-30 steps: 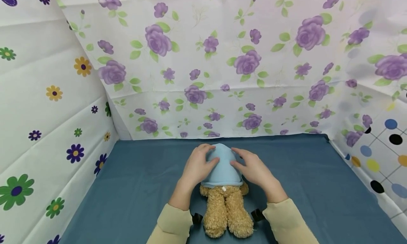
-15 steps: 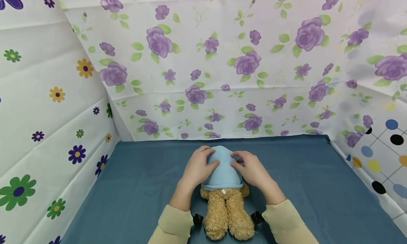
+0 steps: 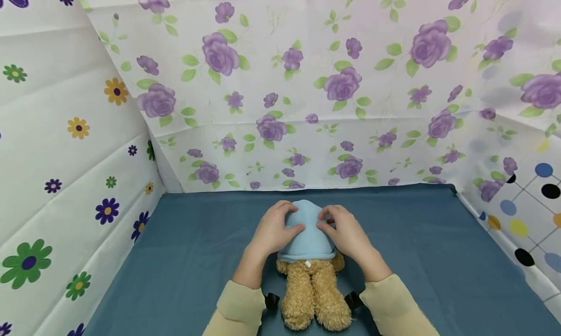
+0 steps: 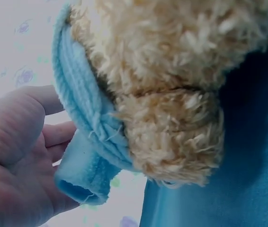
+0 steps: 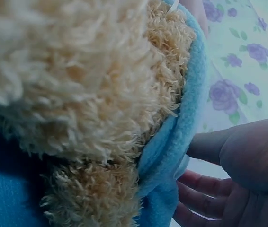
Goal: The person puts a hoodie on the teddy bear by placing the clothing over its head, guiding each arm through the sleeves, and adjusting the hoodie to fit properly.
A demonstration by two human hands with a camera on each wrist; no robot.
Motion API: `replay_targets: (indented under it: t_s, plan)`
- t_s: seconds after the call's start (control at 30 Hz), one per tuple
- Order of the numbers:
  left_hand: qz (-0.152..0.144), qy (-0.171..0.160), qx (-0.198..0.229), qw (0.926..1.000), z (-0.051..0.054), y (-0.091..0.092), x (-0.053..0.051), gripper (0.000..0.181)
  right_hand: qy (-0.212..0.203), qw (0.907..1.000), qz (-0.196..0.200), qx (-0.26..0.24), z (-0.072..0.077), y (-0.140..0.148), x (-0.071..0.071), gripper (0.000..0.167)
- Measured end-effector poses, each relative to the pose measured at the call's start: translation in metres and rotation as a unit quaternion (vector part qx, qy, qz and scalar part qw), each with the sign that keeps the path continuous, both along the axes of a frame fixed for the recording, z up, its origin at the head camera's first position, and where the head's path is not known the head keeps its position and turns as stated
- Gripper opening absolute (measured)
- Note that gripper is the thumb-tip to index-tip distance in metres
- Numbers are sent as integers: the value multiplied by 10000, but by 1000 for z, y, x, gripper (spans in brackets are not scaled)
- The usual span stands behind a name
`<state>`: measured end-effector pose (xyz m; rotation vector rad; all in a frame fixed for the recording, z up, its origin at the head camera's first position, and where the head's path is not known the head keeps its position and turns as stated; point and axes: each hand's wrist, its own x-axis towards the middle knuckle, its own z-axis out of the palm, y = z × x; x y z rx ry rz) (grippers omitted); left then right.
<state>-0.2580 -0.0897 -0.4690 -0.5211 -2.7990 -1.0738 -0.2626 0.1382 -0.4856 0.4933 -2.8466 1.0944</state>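
A plush toy (image 3: 299,292) with curly tan fur lies on the table, legs toward me. A light blue fleece top (image 3: 308,236) covers its upper part, and its head is out of sight. My left hand (image 3: 273,229) grips the top's left side, thumb on the cloth. My right hand (image 3: 348,231) pinches the right side between thumb and fingers. In the left wrist view, an empty sleeve (image 4: 84,170) hangs beside a furry arm (image 4: 172,137). In the right wrist view, the hem (image 5: 191,94) curves around the fur, and another furry arm (image 5: 96,194) pokes out below.
A dark blue cloth (image 3: 197,258) covers the table. White sheeting with purple roses (image 3: 271,126) stands behind, flowered sheeting (image 3: 79,180) at left and dotted sheeting (image 3: 526,219) at right. Black straps (image 3: 271,301) show at both wrists.
My right thumb and fingers have drawn closer together on the fleece top. The left hand and the plush toy stay nearly where they were; the view shifts slightly.
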Motion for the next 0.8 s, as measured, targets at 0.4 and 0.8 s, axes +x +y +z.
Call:
replay_targets:
  t_s: [0.4,0.8]
  plan:
    - [18,-172,16,9998,0,-1,1,47,-107,9999,-39,77,-1,-1,1,35]
    - [45,-159,-84,9998,2,1,0,47,-106,9994,-16,328,3,-1,3,35]
